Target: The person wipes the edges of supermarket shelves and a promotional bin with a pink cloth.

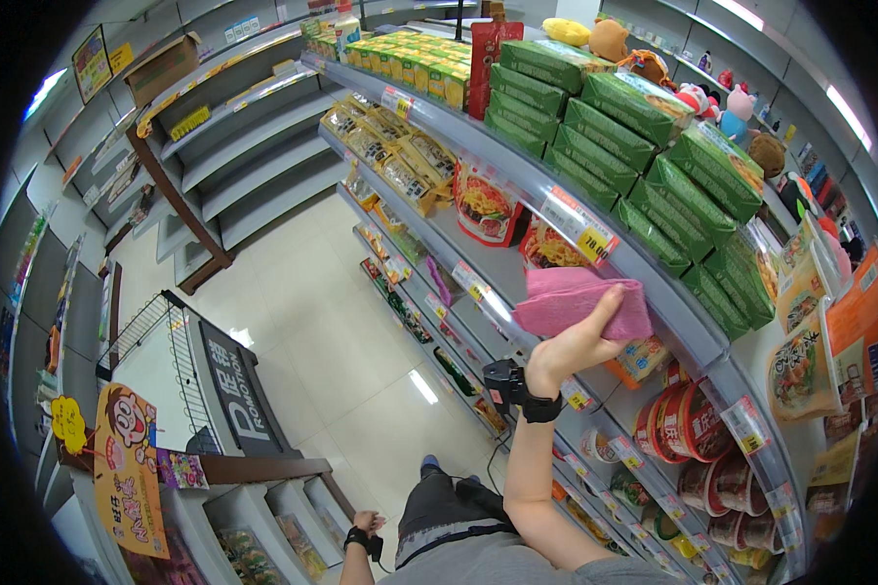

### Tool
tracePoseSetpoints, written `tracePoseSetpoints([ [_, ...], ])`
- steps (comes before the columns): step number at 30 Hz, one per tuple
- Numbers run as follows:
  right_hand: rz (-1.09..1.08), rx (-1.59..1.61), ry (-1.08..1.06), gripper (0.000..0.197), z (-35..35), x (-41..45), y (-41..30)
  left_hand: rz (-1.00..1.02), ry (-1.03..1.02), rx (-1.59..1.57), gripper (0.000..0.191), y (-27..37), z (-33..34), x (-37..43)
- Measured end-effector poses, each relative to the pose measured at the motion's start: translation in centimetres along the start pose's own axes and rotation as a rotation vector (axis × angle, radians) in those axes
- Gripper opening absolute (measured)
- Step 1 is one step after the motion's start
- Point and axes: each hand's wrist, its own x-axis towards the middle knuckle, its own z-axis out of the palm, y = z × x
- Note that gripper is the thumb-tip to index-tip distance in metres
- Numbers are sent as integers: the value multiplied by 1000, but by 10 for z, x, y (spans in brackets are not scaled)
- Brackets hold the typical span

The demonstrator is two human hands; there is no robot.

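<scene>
A folded pink cloth point(582, 301) is gripped in my right hand point(585, 336), thumb on top, against the front of a curved store shelf with a clear price rail point(516, 164). Just above the cloth is a yellow price tag point(596, 243). Green packages point(607, 150) are stacked on the top shelf over it, and red food pouches point(485, 205) stand on the shelf behind. My left hand point(368, 521) hangs low by my left side, near the end of a lower shelf unit; its fingers are partly curled and I see nothing in it. Both wrists wear black straps with small devices.
Red instant-food tubs point(684, 420) fill lower shelves at right. Noodle packs point(801, 365) lie at the far right. A grey shelf unit point(263, 139) stands at upper left, a promotion stand point(241, 387) with a wire rack at left. Tiled floor point(322, 322) lies between. A cable hangs by my right forearm.
</scene>
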Motion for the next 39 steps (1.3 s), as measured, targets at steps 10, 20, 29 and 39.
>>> tracePoseSetpoints([
  [10, -121, -31, -14, 23, 45, -20, 55, -140, 54, -166, 21, 27, -72, 75],
  [20, -109, 14, 116, 27, 126, -64, 96, 75, 31, 100, 28, 225, -138, 119],
  [29, -100, 21, 58, 26, 173, -88, 138, 120, 67, 128, 22, 302, -148, 137],
  [39, -165, 48, -27, 22, 270, -131, 231, -209, 71, -83, 25, 280, -184, 162],
])
